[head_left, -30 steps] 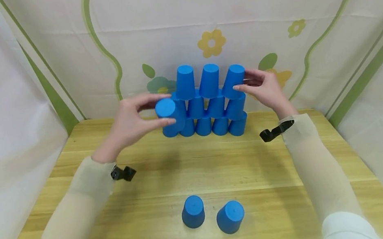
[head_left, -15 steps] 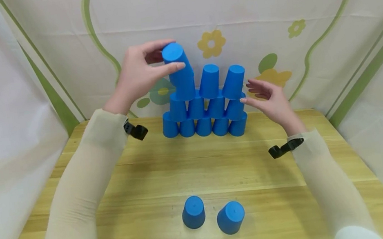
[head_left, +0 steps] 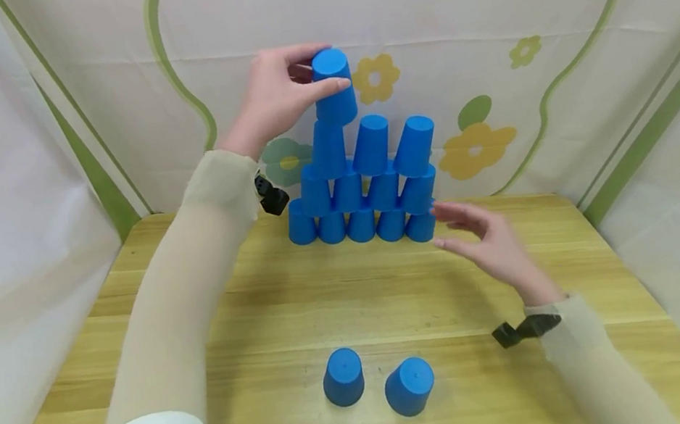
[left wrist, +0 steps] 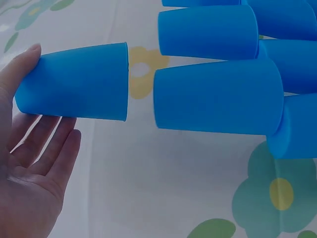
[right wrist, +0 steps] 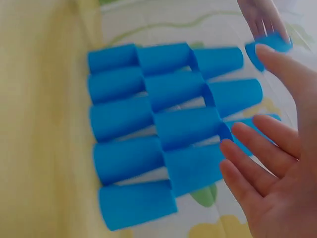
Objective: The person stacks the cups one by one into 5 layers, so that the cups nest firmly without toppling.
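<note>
My left hand (head_left: 278, 98) pinches an upside-down blue cup (head_left: 337, 105) between thumb and fingers, above the stack. In the left wrist view a gap separates this cup (left wrist: 81, 82) from the top-row cup (left wrist: 218, 96) below it. The stack has three rows of upside-down blue cups; its top row holds a left cup (head_left: 328, 149), a middle cup (head_left: 372, 146) and a right cup (head_left: 415, 147). My right hand (head_left: 491, 244) holds nothing, fingers apart, beside the bottom right cup (head_left: 420, 228). Whether it touches that cup I cannot tell.
Two more upside-down blue cups, a left one (head_left: 343, 378) and a right one (head_left: 409, 387), stand near the front of the wooden table (head_left: 258, 371). Right behind the stack hangs a white patterned cloth (head_left: 283, 8).
My left hand has raised its cup from the stack's left side, up and right to above the top row. My right hand has left the right top-row cup and moved down.
</note>
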Tool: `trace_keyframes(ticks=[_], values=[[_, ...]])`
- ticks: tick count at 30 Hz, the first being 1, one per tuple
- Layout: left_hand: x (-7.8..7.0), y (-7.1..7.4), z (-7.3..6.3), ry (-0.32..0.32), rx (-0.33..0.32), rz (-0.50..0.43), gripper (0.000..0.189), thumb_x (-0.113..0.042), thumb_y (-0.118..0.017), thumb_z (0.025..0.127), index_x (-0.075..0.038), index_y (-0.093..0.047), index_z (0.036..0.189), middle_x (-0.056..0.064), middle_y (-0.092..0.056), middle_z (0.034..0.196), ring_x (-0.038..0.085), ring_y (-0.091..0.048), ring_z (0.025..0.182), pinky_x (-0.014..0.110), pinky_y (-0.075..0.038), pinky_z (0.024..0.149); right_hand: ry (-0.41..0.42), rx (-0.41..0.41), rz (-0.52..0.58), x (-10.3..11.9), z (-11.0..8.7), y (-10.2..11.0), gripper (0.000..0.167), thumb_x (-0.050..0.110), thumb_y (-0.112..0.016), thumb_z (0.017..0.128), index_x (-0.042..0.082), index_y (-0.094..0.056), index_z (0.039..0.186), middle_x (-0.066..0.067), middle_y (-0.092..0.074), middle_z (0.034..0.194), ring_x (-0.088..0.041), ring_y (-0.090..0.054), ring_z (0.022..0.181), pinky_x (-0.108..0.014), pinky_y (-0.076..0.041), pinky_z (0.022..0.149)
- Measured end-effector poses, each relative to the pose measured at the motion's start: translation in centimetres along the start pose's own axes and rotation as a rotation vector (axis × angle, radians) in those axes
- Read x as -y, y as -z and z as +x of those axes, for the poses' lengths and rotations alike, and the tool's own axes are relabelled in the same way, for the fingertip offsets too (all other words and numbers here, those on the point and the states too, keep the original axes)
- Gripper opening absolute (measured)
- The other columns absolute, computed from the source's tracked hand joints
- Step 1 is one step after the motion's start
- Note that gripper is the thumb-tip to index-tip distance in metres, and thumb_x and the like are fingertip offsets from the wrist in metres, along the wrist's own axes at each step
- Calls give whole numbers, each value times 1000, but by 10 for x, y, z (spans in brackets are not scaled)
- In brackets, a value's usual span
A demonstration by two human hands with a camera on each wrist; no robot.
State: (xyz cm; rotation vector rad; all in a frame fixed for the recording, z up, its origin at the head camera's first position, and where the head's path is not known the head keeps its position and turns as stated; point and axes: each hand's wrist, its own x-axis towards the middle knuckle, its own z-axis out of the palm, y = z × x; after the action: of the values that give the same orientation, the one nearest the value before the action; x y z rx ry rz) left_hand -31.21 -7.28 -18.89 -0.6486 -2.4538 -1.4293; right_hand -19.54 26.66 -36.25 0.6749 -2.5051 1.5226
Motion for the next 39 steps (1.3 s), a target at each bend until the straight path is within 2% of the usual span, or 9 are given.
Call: trace_keyframes(ticks=[5,10,16,21,26,32,39], values=[[0,-12,9,28,48,10,63,-42,-80,88,-21,-60,144,-2,-66,130,16,-62,112,29,-52,95,59,189,28,6,-29,-22,63,6,-82,86,15,-58,143,-7,-60,141,-22,-56,128,-39,-45,107],[-1,-20,14,26,55,27,64,-40,-79,89,-19,-59,146,0,-65,130,16,-61,111,27,-52,93,87,372,38,18,-49,-43,72,17,-89,80,12,-57,144,-2,-59,143,-21,-55,130,-43,-45,107],[-2,-28,15,-4,59,19,65,-38,-79,90,-18,-56,148,0,-64,132,16,-61,111,26,-51,94,62,574,67,25,-66,-59,77,33,-92,77,22,-58,144,2,-61,140,-19,-56,128,-45,-47,104],[-1,-33,17,4,48,8,66,-39,-78,90,-18,-55,149,0,-63,134,15,-61,114,26,-51,95,35,675,119,22,-76,-66,73,29,-93,76,17,-62,140,-4,-64,136,-20,-58,125,-45,-47,104],[1,-36,18,9,38,16,67,-39,-77,91,-19,-53,150,0,-62,137,15,-61,115,26,-51,96,-22,717,148,17,-81,-71,64,27,-91,79,13,-65,136,-4,-67,132,-23,-61,120,-50,-47,103],[3,-37,17,21,31,46,70,-39,-77,91,-20,-50,152,0,-60,140,15,-61,118,26,-50,98,-104,695,109,14,-84,-72,58,30,-91,78,16,-69,130,4,-70,126,-17,-62,117,-48,-46,102],[6,-36,17,34,34,33,70,-37,-77,91,-21,-49,153,2,-59,142,15,-60,120,29,-50,99,-147,680,128,9,-86,-75,54,28,-91,79,15,-70,128,6,-71,122,-19,-62,116,-50,-45,100]])
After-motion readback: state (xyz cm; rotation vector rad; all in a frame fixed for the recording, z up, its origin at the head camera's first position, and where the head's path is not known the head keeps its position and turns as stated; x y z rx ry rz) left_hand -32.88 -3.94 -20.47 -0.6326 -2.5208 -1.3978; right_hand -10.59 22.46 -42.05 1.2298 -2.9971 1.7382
